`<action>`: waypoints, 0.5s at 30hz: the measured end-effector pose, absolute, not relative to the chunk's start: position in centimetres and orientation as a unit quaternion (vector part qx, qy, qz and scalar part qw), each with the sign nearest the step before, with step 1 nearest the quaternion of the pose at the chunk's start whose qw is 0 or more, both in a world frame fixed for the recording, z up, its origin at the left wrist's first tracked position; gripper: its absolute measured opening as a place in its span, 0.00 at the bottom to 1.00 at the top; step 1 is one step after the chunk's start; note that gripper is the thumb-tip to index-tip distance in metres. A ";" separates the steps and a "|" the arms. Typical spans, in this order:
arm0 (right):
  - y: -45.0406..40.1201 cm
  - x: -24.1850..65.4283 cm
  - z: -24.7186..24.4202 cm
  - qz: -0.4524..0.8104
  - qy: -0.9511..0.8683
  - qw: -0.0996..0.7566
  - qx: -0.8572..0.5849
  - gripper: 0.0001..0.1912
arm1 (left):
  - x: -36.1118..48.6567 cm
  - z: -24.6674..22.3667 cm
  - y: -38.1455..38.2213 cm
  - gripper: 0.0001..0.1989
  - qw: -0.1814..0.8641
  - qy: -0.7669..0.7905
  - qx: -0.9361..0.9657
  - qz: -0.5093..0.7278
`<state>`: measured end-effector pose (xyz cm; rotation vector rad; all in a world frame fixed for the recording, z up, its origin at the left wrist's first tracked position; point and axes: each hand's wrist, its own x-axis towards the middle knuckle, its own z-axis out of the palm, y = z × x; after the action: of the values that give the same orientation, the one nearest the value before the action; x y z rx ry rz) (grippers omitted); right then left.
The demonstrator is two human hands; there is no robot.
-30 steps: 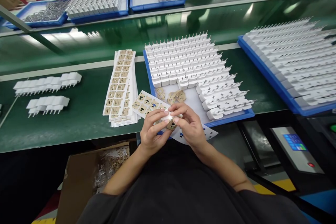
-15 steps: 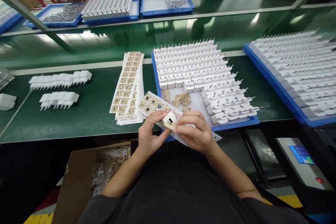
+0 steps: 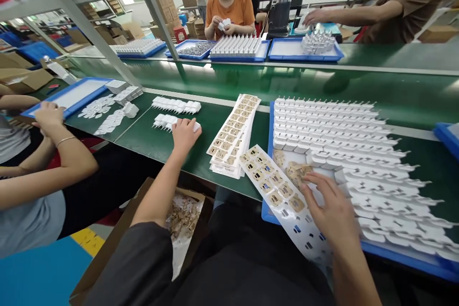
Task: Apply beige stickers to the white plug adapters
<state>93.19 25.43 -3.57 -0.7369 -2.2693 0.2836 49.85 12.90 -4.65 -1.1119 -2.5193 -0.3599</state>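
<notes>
My left hand (image 3: pixel 185 139) is closed around a white plug charger (image 3: pixel 196 126) at the right end of the front row of chargers (image 3: pixel 167 121), which lie with pins toward me. My right hand (image 3: pixel 332 208) is over the blue-rimmed tray (image 3: pixel 271 215), fingers apart and holding nothing that I can see. Its fingertips are beside loose tan die-cut pieces (image 3: pixel 297 172). Below them a sticker sheet (image 3: pixel 274 186) overlaps the tray edge, its lower part bare of tan backing and showing small dark and blue marks. Rows of white plug chargers (image 3: pixel 326 124) stand pins up in the tray.
A stack of sticker sheets (image 3: pixel 234 134) lies between my hands. Behind is another charger row (image 3: pixel 175 104). Below the bench edge, a cardboard box (image 3: pixel 206 208) contains tan scraps. A co-worker's arm (image 3: pixel 71 153) is at left, near another tray (image 3: pixel 82 90). Other people work across the bench.
My view has swung left and up. Both hands were together on one white charger; they have parted, the left reaching to the charger row, the right over the tray. That charger has left my hands.
</notes>
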 end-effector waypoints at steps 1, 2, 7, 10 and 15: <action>25.2 93.2 -3.6 0.122 -0.884 0.355 -0.280 0.09 | 48.4 -4.9 12.9 0.19 0.181 -0.895 -0.390 -0.115; 25.0 93.1 -3.5 0.134 -0.885 0.348 -0.279 0.08 | 47.2 -5.0 12.8 0.18 0.181 -0.896 -0.389 -0.112; 24.4 93.1 -3.3 0.168 -0.883 0.330 -0.287 0.07 | 44.3 -5.3 11.5 0.21 0.185 -0.897 -0.383 -0.124; 23.9 93.3 -3.1 0.175 -0.888 0.319 -0.282 0.06 | 43.3 -5.3 10.5 0.26 0.187 -0.896 -0.378 -0.142; 22.1 94.0 -3.1 0.170 -0.893 0.307 -0.284 0.07 | 44.7 -5.0 10.9 0.33 0.202 -0.883 -0.374 -0.200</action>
<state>93.99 22.10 -3.08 -0.7505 -2.3618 0.4490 44.67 10.94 -4.96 -1.0458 -2.4651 -0.5591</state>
